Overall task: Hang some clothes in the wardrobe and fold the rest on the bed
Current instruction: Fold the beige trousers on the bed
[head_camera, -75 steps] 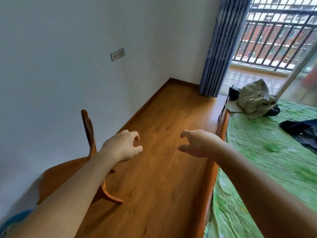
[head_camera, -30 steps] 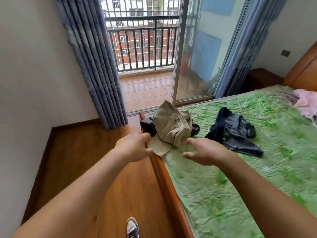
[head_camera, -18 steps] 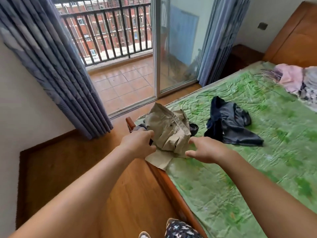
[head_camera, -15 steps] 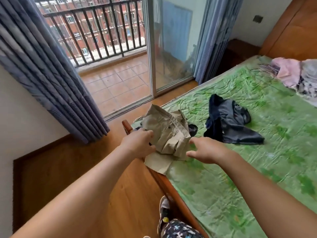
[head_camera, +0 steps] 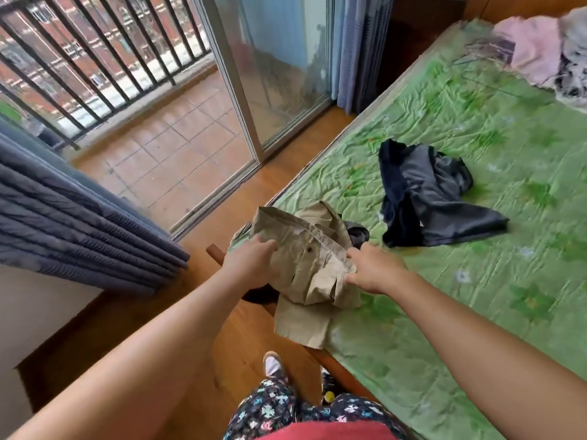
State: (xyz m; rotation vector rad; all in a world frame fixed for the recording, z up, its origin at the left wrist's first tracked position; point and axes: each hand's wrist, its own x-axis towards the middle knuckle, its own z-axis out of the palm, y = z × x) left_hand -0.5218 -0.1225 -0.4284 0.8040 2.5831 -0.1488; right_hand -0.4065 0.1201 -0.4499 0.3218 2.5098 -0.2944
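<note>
A crumpled khaki garment [head_camera: 305, 258] lies on the near corner of the bed [head_camera: 476, 296], one flap hanging over the wooden bed frame. My left hand [head_camera: 251, 263] grips its left side with curled fingers. My right hand [head_camera: 371, 269] pinches its right edge by the waistband. A black garment [head_camera: 357, 233] peeks out from under it. A dark navy and grey garment [head_camera: 425, 198] lies crumpled further in on the green sheet. Pink and patterned clothes [head_camera: 540, 55] are heaped at the far right. No wardrobe is in view.
A sliding glass door [head_camera: 273, 68] stands to the left of the bed, and past it is a tiled balcony with railings. Blue curtains [head_camera: 73, 217] hang at the left. My feet stand on the wooden floor [head_camera: 222, 350] beside the bed frame [head_camera: 336, 369].
I turned from the wall and chair toward the bed and stepped closer. Both hands reached forward and took hold of the khaki garment.
</note>
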